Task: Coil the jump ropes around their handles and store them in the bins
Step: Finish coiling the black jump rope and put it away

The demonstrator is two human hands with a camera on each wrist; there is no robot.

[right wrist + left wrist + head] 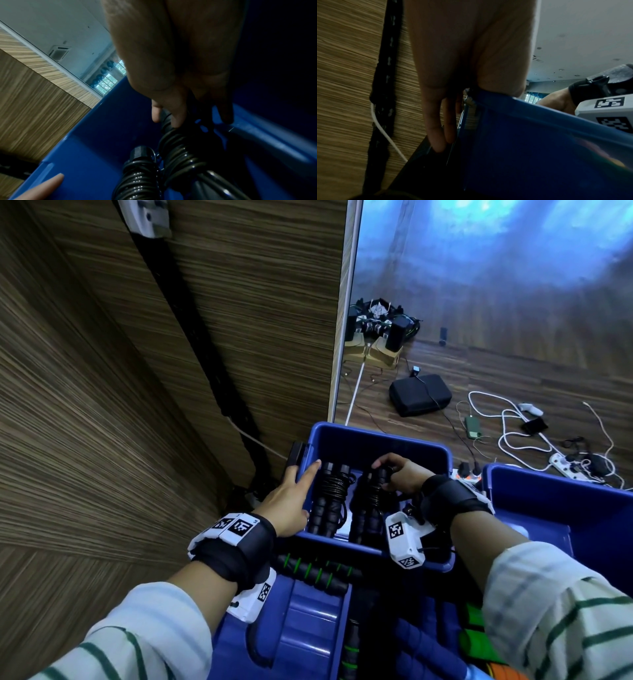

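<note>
A: Two coiled jump ropes are in the blue bin [376, 440] now. The left bundle [330, 498] lies flat beside the left wall, and the right bundle [368, 501] lies just beside it.

B: Which step is this, do you think?

A: I judge it is the storing step. The right hand [399, 475] has its fingers curled around the top end of the right bundle, inside the bin, so it seems to be setting it down. The left hand [294, 498] has straight fingers: it rests on the left rim and holds nothing, only steadies the bin.

B: How do the ropes look?

A: Both are black. Each has two thick handles side by side, with thin shiny cord wound many times around the middle. In the right wrist view the turns [181, 150] look tight and regular.

B: And the next move?

A: Probably to let go carefully, so the cord does not loosen. Below the bin I see green and black handles [315, 571], maybe the next rope.
</note>
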